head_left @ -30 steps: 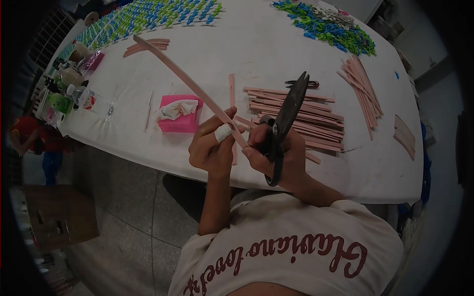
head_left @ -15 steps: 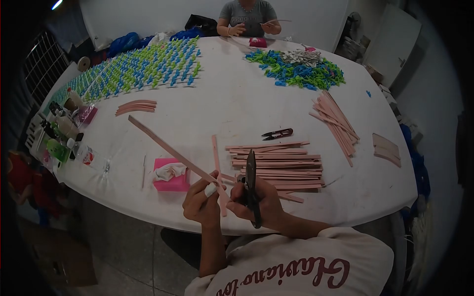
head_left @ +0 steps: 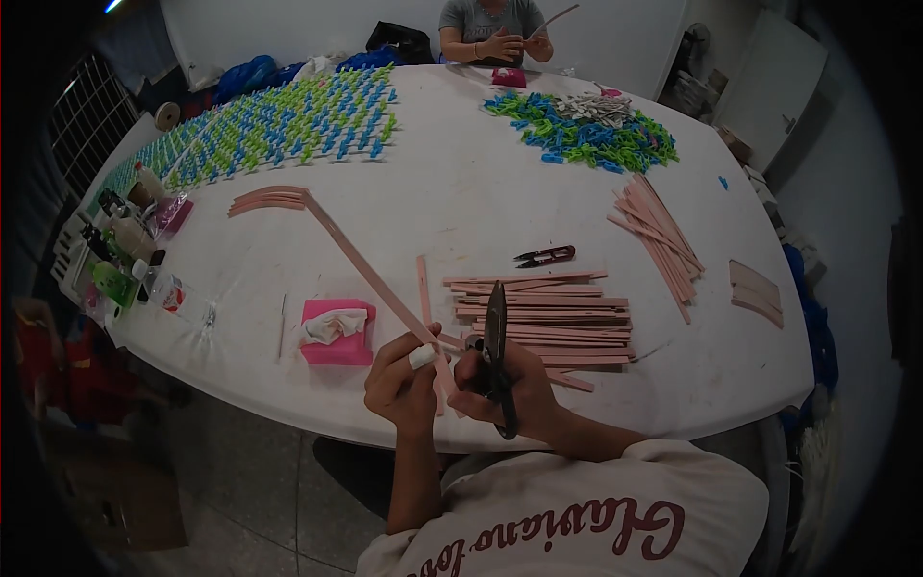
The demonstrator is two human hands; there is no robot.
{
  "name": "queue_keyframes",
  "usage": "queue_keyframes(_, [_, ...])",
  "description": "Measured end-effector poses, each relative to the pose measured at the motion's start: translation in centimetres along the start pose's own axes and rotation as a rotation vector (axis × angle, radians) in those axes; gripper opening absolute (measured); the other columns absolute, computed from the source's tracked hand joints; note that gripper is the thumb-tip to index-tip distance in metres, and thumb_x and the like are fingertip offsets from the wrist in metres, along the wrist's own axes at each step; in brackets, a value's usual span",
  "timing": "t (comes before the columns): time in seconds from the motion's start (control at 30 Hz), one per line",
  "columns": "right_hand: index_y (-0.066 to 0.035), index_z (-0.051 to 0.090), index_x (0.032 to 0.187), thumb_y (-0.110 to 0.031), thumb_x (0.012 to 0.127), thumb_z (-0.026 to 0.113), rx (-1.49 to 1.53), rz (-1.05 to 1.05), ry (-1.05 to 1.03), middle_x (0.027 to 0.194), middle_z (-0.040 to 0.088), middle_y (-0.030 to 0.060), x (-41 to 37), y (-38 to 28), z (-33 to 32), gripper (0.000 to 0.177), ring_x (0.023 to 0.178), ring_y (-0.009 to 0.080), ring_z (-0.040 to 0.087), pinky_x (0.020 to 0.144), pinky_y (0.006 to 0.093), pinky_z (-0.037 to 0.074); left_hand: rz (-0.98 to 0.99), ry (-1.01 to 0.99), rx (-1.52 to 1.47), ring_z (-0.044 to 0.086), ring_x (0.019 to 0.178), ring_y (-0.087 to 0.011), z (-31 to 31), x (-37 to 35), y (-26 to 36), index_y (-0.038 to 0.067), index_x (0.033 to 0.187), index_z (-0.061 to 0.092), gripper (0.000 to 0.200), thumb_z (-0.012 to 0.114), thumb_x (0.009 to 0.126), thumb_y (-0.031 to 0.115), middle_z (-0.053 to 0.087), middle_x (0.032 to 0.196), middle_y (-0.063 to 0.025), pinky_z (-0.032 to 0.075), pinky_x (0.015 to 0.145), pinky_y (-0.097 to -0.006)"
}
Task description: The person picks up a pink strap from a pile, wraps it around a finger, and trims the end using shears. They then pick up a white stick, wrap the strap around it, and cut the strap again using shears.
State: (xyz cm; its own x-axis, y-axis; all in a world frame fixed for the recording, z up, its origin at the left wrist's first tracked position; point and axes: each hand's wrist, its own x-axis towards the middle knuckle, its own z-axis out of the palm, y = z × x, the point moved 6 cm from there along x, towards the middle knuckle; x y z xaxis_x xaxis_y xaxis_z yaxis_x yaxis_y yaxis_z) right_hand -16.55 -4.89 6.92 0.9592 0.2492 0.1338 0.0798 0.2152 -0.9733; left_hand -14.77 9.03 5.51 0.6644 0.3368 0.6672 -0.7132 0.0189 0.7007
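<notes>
My left hand, with a white wrap on one finger, pinches a long pink strip that slants up to the left. My right hand is closed around dark scissors, held upright, and its fingertips meet the lower end of the strip. Another pink strip lies on the table behind my left hand. Just beyond my right hand is a stack of pink strips, with small dark snips above it.
A pink tissue box is left of my hands, bottles farther left. Fanned strips lie right. Blue and green clips stand in rows and a heap. A person across the table holds a thin strip.
The long strip has shifted right and stands a bit steeper. My hands have moved slightly right in view, still close together. The other person's hands have come closer together, their strip tilted up.
</notes>
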Motion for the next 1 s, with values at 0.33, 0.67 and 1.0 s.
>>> queue_keyframes(0.33, [-0.007, 0.05, 0.081, -0.015, 0.074, 0.075, 0.011, 0.062, -0.015, 0.069, 0.048, -0.003, -0.1, 0.2, 0.1, 0.027, 0.058, 0.0029, 0.042, 0.053, 0.0189, 0.036, -0.095, -0.013, -0.133, 0.065, 0.09, -0.0356, 0.3, -0.1, -0.4, -0.003, 0.077, 0.062, 0.024, 0.066, 0.058, -0.017, 0.061, 0.101, -0.0211, 0.056, 0.077, -0.0376])
queue_keyframes(0.67, [-0.003, 0.049, 0.084, -0.011, 0.077, 0.072, 0.131, 0.059, -0.004, 0.072, 0.054, -0.0001, 0.2, 0.2, 0.0, 0.025, 0.059, 0.0025, 0.049, 0.053, 0.0187, 0.043, -0.057, -0.071, -0.084, 0.063, 0.095, -0.0331, 0.0, 0.3, 0.1, -0.005, 0.08, 0.063, 0.021, 0.066, 0.062, -0.017, 0.047, 0.122, -0.0206, 0.056, 0.079, -0.0358])
queue_keyframes(1.0, [-0.006, 0.049, 0.083, -0.008, 0.074, 0.073, -0.123, 0.015, 0.085, 0.068, 0.049, -0.0032, 0.3, -0.1, -0.9, 0.025, 0.058, 0.0009, 0.043, 0.051, 0.0177, 0.036, -0.745, 0.124, -0.828, 0.065, 0.087, -0.0221, 1.7, -0.6, -1.2, -0.006, 0.104, 0.054, 0.019, 0.05, 0.086, -0.006, 0.059, 0.11, -0.0187, 0.059, 0.071, -0.034])
